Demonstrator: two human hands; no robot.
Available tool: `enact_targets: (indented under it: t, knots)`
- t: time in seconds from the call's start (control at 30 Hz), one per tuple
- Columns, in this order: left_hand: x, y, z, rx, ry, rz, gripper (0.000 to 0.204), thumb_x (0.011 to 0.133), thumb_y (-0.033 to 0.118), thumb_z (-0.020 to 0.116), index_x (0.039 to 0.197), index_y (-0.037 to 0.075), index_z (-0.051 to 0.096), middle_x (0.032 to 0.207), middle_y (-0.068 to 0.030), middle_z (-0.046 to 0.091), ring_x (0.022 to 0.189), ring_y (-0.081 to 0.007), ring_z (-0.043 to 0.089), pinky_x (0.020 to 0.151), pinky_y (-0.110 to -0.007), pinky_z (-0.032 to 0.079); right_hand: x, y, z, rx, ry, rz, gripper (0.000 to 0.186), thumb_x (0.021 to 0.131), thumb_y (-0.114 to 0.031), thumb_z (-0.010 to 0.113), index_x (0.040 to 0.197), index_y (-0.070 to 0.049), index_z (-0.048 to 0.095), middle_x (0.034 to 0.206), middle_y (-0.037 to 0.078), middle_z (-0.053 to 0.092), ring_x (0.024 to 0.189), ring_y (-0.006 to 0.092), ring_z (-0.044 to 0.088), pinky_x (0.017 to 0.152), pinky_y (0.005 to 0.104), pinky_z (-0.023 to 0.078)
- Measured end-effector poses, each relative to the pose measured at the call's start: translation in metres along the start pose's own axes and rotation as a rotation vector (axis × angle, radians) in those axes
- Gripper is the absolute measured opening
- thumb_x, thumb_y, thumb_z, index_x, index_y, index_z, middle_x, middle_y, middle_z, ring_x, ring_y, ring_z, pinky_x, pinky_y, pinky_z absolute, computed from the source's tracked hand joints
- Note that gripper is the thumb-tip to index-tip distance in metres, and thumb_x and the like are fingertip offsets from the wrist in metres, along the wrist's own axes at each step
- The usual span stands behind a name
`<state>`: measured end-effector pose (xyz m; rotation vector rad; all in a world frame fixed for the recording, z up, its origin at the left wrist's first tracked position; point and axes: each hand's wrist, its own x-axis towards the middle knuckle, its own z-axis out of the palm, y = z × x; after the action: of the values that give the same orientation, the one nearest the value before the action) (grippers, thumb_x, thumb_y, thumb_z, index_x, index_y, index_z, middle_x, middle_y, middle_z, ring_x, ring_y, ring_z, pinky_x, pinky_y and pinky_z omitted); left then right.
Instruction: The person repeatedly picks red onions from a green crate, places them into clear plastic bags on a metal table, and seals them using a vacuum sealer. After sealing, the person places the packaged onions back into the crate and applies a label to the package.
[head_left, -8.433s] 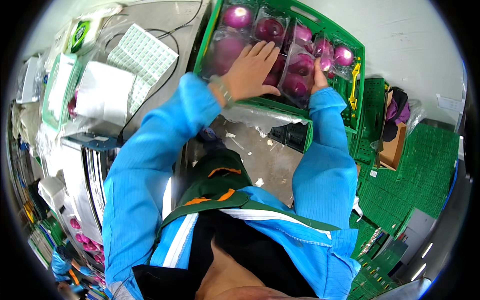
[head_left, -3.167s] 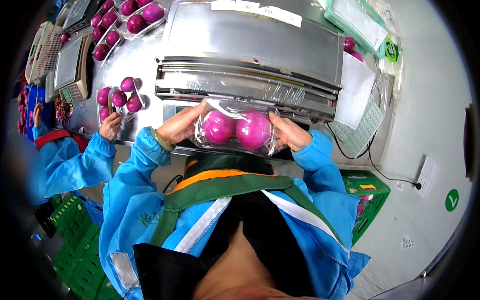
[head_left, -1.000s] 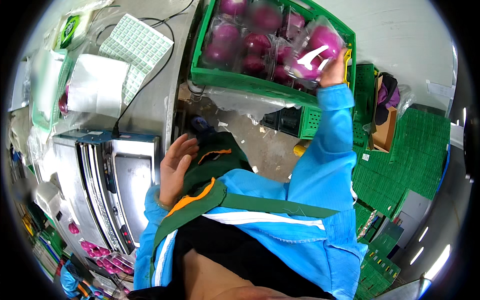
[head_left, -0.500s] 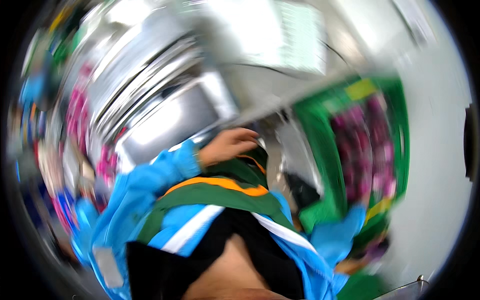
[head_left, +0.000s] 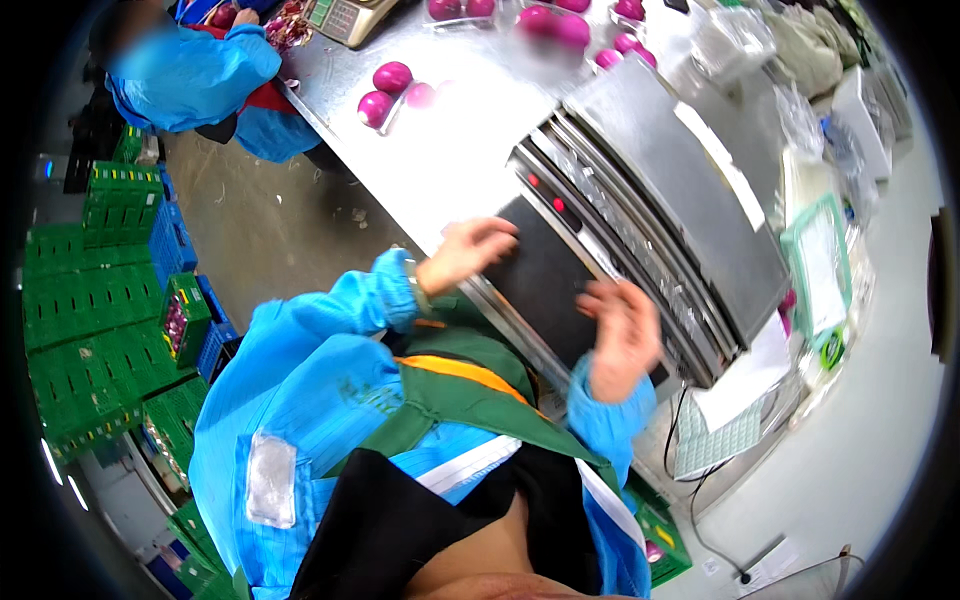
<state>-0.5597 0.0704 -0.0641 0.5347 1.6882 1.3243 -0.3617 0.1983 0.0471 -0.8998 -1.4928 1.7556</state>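
Note:
My left hand is over the near left corner of a dark flat plate, fingers stretched out and holding nothing. On the plate's right side my right hand hovers, slightly blurred, its fingers apart with nothing between them. The plate belongs to a metal machine that looks like a film wrapper, with red buttons and clear film along its bars. Whether either hand touches the plate is hard to tell.
Peeled purple onions lie beyond on the steel table, some in clear trays. A scale stands at the far edge, near a co-worker in a blue sleeve. Green crates are stacked left. Cables hang at right.
My view has swung from the green crate of onions on the right to the machine and table. My right hand has come up from beside that crate to over the plate.

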Motion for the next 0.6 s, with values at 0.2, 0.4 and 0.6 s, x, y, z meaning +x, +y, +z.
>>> enact_targets:
  t: [0.2, 0.4, 0.6]
  knots:
    - [0.06, 0.033, -0.175, -0.15, 0.417, 0.067, 0.031, 0.091, 0.019, 0.063, 0.118, 0.003, 0.061, 0.105, -0.0051, 0.066, 0.096, -0.0128, 0.059, 0.081, -0.028, 0.048, 0.154, -0.033, 0.152, -0.358, -0.83, -0.164, 0.019, 0.089, -0.002, 0.058, 0.106, 0.003, 0.063, 0.089, 0.008, 0.067, 0.078, 0.0129, 0.064, 0.072, 0.0256, 0.051]
    - [0.199, 0.096, -0.218, -0.106, 0.255, 0.107, 0.043, 0.09, 0.022, 0.064, 0.125, -0.001, 0.056, 0.116, -0.0109, 0.061, 0.106, -0.0196, 0.059, 0.087, -0.03, 0.049, 0.357, 0.052, 0.183, -0.737, -0.633, -0.112, 0.022, 0.085, -0.015, 0.06, 0.099, 0.002, 0.067, 0.076, 0.012, 0.068, 0.067, 0.0173, 0.065, 0.065, 0.0314, 0.051]
    - [0.403, 0.066, -0.195, 0.123, 0.313, 0.029, 0.063, 0.082, 0.015, 0.067, 0.137, -0.004, 0.042, 0.13, -0.0171, 0.053, 0.112, -0.0247, 0.057, 0.091, -0.032, 0.049, 0.514, 0.115, 0.184, -1.285, -0.314, -0.161, 0.048, 0.085, -0.034, 0.06, 0.118, 0.001, 0.059, 0.107, 0.025, 0.064, 0.104, 0.0401, 0.06, 0.092, 0.0438, 0.046]
